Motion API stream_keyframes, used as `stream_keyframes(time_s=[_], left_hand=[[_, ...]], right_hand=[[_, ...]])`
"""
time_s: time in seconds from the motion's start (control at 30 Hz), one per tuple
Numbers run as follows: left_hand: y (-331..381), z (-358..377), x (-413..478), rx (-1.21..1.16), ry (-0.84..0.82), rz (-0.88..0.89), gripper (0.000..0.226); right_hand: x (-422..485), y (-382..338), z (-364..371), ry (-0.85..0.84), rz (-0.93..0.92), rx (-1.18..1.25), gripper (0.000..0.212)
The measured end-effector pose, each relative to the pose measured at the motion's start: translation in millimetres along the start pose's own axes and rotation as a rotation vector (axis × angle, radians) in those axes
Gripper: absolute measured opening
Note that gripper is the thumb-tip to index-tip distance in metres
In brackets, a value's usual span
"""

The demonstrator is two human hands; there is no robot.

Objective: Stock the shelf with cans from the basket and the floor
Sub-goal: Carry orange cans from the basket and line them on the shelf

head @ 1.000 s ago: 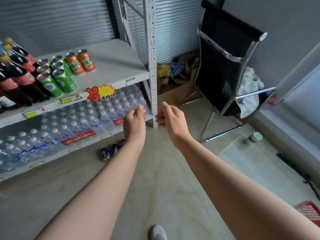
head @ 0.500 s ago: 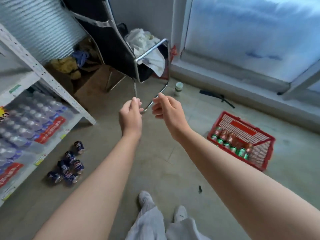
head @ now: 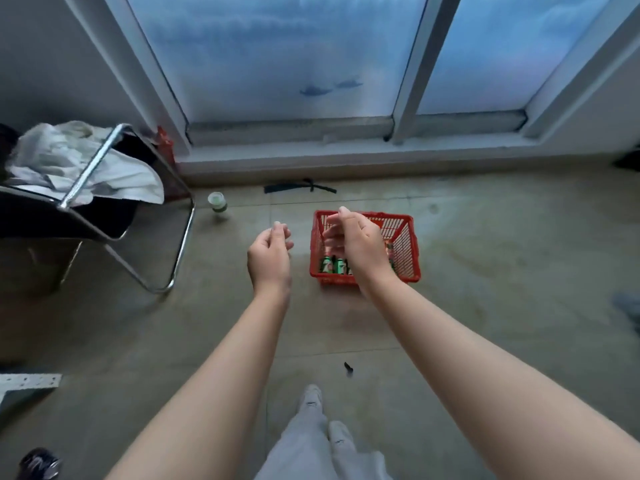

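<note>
Basket [head: 403, 254] near window sill [head: 311, 157], chair [head: 41, 216] well apart

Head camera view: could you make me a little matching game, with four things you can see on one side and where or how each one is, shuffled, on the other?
Things:
1. basket
2. green cans
3. white cloth
4. small jar

Descriptions:
A. draped over the chair
B. red, with mesh walls
C. standing on the floor beside the chair
D. inside the basket

Pairs: 1-B, 2-D, 3-A, 4-C
</note>
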State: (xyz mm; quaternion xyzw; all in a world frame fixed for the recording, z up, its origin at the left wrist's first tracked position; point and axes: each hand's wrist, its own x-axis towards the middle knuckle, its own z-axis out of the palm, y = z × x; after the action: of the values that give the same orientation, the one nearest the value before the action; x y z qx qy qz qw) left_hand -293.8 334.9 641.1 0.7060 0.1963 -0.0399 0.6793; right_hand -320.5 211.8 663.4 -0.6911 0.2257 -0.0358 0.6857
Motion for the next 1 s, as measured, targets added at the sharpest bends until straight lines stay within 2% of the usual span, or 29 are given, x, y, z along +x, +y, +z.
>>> stream_keyframes(time_s=[0.27,0.5,0.77,1.0], left_hand=[[4,67,47,0.151,-0.263,0.033,0.028],[-22,116,86,0.253,-0.357,-0.029,0.031],[-57,199,133,0.305,-0.306,-0.1,0.031],[-102,283,197,0.32,-0.221,-0.131,0.033]], right_hand=[[60,25,-45,0.298,0.105,0.039,0.032],[106,59,-82,0.432,0.199,0.041,0.031],[198,101,-128,0.45,0.274,-0.006,0.031],[308,146,-157,0.356,0.335,-0.065,0.03]])
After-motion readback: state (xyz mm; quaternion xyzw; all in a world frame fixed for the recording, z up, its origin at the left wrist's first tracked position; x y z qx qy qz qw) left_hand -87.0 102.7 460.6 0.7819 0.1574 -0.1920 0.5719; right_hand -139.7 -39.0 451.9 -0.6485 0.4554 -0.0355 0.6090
